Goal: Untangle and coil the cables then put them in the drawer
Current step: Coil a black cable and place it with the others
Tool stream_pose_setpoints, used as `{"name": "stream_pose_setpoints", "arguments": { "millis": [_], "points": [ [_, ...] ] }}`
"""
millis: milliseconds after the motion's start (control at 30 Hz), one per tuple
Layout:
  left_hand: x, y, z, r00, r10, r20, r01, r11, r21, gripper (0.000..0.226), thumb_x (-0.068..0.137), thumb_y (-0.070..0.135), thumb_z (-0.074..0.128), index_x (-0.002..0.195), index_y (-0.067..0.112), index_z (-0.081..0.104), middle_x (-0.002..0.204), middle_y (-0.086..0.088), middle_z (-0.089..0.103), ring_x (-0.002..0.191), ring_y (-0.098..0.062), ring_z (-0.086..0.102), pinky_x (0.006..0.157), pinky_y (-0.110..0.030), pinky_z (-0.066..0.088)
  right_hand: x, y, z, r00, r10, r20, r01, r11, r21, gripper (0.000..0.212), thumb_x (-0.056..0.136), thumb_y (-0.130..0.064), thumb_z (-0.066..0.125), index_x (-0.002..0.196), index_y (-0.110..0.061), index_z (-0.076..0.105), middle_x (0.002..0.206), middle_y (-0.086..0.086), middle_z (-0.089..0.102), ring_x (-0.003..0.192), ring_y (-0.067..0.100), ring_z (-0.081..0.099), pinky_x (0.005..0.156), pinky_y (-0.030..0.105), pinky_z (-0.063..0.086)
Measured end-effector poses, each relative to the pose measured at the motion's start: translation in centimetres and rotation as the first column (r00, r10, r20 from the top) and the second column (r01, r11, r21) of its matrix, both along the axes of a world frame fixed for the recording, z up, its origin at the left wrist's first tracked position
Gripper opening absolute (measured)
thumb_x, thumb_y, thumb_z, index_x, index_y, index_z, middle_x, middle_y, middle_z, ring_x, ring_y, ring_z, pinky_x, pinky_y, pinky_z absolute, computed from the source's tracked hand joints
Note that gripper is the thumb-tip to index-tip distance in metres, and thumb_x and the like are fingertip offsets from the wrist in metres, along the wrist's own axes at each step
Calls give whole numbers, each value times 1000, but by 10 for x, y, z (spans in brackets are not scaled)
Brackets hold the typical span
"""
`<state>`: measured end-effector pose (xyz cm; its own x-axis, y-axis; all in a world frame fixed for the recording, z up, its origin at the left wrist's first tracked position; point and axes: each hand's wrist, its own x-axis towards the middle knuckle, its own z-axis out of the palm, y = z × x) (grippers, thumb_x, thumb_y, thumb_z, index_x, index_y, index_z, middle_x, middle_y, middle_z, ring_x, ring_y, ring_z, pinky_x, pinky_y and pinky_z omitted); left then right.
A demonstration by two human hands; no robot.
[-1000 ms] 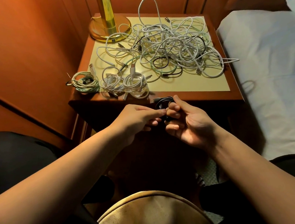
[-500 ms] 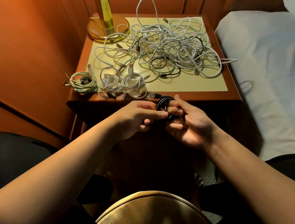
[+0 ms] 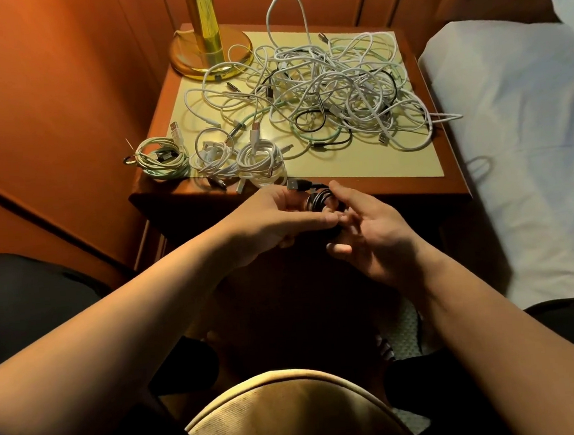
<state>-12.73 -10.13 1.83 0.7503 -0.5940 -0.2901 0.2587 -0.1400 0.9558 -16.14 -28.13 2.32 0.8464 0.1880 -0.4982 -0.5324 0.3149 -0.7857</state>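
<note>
Both hands, left hand (image 3: 272, 218) and right hand (image 3: 376, 234), grip one coiled black cable (image 3: 318, 199) just before the nightstand (image 3: 454, 183) front edge.

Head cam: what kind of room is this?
Likely a bedroom, maybe a hotel room: a wooden nightstand stands against a wood-panelled wall, with a brass lamp base on it and a bed in white sheets right beside it.

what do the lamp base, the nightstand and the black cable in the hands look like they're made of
Lamp base: polished brass-coloured metal, judging by its bright mirror-like glints; plating cannot be ruled out.
Nightstand: reddish wood or veneer with a smooth satin edge; its pale inset top looks like matte laminate or a mat.
Black cable, held by left hand and right hand: glossy rubber or plastic jacket, with a silvery metal USB plug.
</note>
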Motion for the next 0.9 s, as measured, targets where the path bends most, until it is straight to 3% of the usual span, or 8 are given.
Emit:
{"name": "stream_pose_setpoints", "arguments": {
  "millis": [100,167,267,433,567,667,767,900],
  "points": [
    [8,8,2,999,-35,8,35,996,77,23,77,26,82,85,6,75,76,-2,65,64,-11,50,56,-26,33,-3,4,0,989,23,147,-5,993,-121,33,108,-40,47,90,-13,53,71,-1,48,50,9,34,41,20,31],
    [10,9,3,997,-56,-47,59,995,78,34,80,21,78,98,-8,72,76,-1,64,63,-7,50,55,-23,34,-5,6,1,982,12,187,15,989,-146,34,107,-39,48,87,-12,53,71,-1,50,47,9,31,38,19,32],
    [6,7,6,995,-48,-93,53,997,60,21,87,12,74,101,-4,73,79,0,67,62,-4,51,56,-22,35,-6,7,2,983,-25,184,52,989,-140,34,106,-38,49,84,-12,51,69,-1,48,45,9,28,36,19,31],
    [1,0,-1,982,173,-80,-174,985,-9,27,78,3,80,103,7,71,72,-1,64,62,-9,57,57,-26,42,-4,7,-2,979,-88,182,113,985,-132,33,108,-36,48,84,-13,51,71,-1,46,40,7,25,37,20,30],
    [1,-2,-4,963,204,-176,-209,978,-11,20,69,11,82,85,12,71,105,-6,75,81,-15,63,63,-27,43,-3,6,-5,980,-74,182,100,985,-138,33,108,-37,48,86,-12,52,72,1,47,41,10,28,37,21,31],
    [3,-1,-4,966,113,-233,-117,993,-2,15,79,10,78,67,19,73,81,-1,67,60,-8,49,57,-23,35,-4,4,-6,979,-30,203,69,980,-185,40,108,-38,47,99,0,57,75,10,49,38,9,29,35,21,32],
    [3,1,0,965,-2,-262,9,1000,26,17,80,17,76,64,21,70,69,7,59,58,-6,42,54,-19,32,-5,4,-7,979,-13,206,58,975,-213,48,107,-40,48,114,6,57,76,11,56,37,9,33,33,20,33],
    [4,4,0,956,-102,-274,118,992,44,16,86,12,71,74,18,63,63,11,56,52,-3,37,51,-19,24,-7,5,-9,980,-1,199,41,979,-198,30,107,-37,51,96,-10,55,67,5,56,34,8,33,31,20,33]
  ]
}}
